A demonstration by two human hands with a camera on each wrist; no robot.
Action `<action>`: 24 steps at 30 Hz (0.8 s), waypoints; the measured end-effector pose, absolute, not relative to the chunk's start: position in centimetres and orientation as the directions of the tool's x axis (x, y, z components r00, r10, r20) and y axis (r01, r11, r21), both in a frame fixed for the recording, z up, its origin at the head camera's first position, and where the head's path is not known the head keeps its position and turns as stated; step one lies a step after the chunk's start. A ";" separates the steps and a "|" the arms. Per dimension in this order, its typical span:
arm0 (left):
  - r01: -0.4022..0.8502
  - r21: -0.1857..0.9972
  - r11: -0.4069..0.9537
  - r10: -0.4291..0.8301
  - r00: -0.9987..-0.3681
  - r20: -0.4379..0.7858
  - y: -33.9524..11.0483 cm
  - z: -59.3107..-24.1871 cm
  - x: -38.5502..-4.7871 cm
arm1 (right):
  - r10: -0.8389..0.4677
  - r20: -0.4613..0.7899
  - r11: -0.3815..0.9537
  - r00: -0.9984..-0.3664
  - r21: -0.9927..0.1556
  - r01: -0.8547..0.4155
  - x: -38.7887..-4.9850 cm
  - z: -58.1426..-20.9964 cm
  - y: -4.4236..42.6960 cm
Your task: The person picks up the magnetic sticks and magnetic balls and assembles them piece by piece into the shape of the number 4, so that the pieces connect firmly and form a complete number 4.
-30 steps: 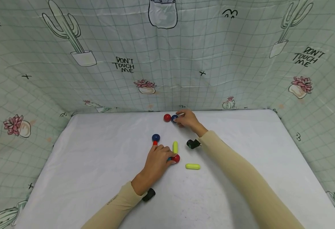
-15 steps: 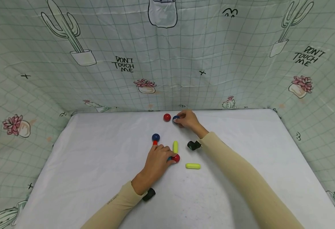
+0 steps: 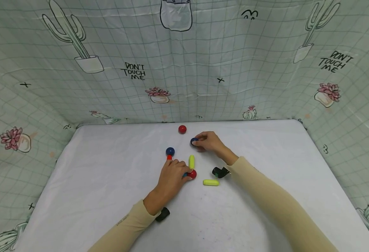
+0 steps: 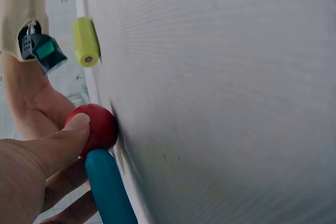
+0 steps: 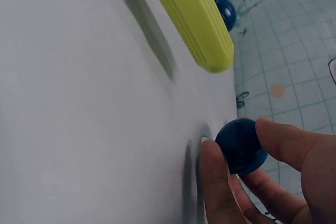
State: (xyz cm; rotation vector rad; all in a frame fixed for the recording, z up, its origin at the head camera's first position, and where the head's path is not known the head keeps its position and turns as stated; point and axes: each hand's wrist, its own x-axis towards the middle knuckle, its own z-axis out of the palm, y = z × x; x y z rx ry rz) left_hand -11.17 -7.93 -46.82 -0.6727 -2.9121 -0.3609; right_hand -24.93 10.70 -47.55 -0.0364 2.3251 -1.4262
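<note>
My left hand [image 3: 173, 179] grips a red ball [image 4: 102, 125] between thumb and fingers, low at the table. A blue rod [image 4: 108, 187] meets that ball beneath the hand. From the ball's far side a yellow-green rod [image 3: 192, 161] points away; in the right wrist view its free end hangs over its shadow. Beyond the left fingers, a blue ball [image 3: 170, 151] touches a red rod [image 3: 169, 157], partly hidden by the hand. My right hand [image 3: 212, 143] pinches another blue ball [image 5: 240, 145] between thumb and fingertips, apart from the other pieces.
A loose red ball [image 3: 182, 129] lies near the table's back edge. One yellow-green rod [image 3: 211, 182] lies crosswise, right of the left hand. White cloth covers the table [image 3: 109, 168]; a printed curtain [image 3: 190, 70] stands behind it. Small dark devices [image 3: 220, 172] sit at both wrists.
My right hand has taken the blue ball from beside the loose red ball and drawn it nearer and slightly right. The left hand keeps its grip in place.
</note>
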 end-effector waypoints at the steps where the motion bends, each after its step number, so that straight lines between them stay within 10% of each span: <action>1: 0.447 0.203 0.871 0.415 -0.892 0.182 -8.0 -46.8 -11.2 | -0.240 -0.333 0.468 -0.912 -0.863 0.192 -24.6 -47.6 10.7; 24: 0.450 0.202 0.870 0.416 -0.889 0.192 -7.9 -46.8 -11.1 | -0.370 -0.296 0.431 -0.880 -0.895 0.120 -21.7 -47.2 10.3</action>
